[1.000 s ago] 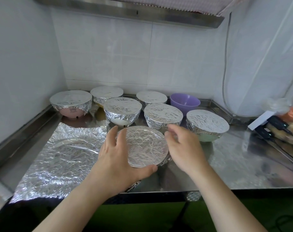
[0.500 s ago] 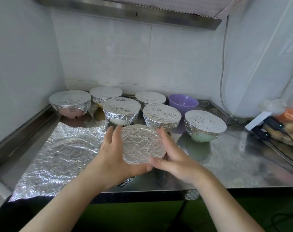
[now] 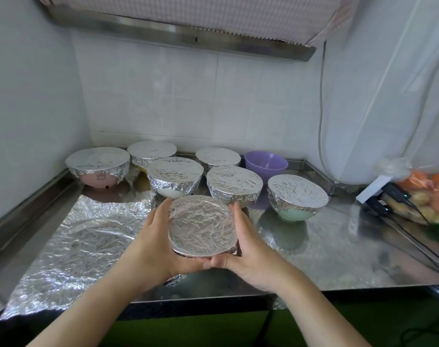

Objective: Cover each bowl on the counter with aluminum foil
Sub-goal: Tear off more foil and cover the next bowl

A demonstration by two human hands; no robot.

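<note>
A foil-covered bowl [image 3: 200,225] sits between both my hands near the counter's front. My left hand [image 3: 152,241] cups its left side and my right hand [image 3: 246,249] cups its right side, thumbs meeting under the near rim. Behind it stand several other foil-covered bowls, among them a pink one [image 3: 98,164], a middle one [image 3: 174,176] and a green one [image 3: 297,196]. One purple bowl [image 3: 266,162] at the back has no foil. A loose crumpled foil sheet [image 3: 73,246] lies flat on the counter to the left.
The steel counter [image 3: 338,249] has a raised rim at the left and back, with tiled walls close behind. At the right lie a bag of vegetables [image 3: 428,196], a white box and black cables [image 3: 418,236]. A range hood [image 3: 178,28] hangs overhead.
My right hand came in from the bowl's far right to wrap its right side and near rim. The bowl now sits enclosed by both hands. The view has tilted up.
</note>
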